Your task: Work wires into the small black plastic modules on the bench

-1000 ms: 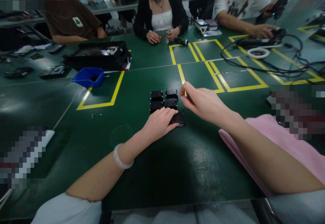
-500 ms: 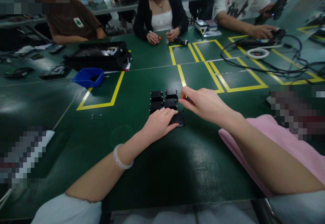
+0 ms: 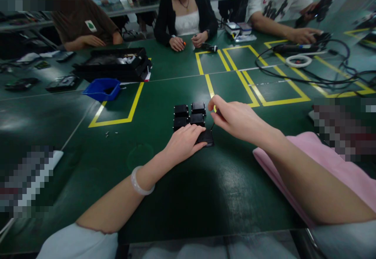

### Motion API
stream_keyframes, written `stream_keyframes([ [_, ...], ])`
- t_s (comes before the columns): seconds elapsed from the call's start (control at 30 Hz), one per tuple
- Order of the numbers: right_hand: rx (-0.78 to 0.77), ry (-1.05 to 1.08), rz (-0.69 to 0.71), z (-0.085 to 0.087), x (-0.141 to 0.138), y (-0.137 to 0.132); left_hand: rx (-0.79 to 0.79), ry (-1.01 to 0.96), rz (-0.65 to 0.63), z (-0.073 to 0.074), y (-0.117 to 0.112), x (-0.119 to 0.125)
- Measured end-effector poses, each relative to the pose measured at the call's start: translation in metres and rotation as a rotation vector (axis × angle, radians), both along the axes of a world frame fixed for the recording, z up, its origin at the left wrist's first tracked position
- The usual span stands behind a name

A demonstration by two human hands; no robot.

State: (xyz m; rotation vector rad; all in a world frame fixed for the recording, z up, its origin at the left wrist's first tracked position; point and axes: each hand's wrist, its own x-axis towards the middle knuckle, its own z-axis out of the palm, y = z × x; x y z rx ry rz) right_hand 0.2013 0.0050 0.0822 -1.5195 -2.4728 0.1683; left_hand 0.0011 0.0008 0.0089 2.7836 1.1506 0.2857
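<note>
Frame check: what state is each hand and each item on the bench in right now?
left hand: open, laid flat on the near box.
near box: lying flat, partly covered by that hand.
four boxes: closed, packed together in a square block.
right hand: raised, thumb and forefinger pinched; what they pinch is too small to tell.
blue bin: open-topped.
black case: open.
cable: lying in loose loops.
</note>
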Motion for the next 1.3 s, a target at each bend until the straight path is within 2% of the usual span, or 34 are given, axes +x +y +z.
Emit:
stream_keyframes([
  [0.6, 0.089, -0.091, -0.115, -0.0027, 0.0007, 0.0031, 0.027, 0.048, 0.013, 0.0005, -0.0018, 0.0016],
  [0.83, 0.046, -0.019, -0.063, -0.0012, -0.0003, 0.0008, 0.038, 0.066, 0.008, 0.0006, -0.0016, 0.0016],
  [1.3, 0.109, -0.093, -0.08, 0.0, -0.0023, -0.0001, 0.048, 0.067, 0.006, 0.0011, -0.0025, 0.0025],
])
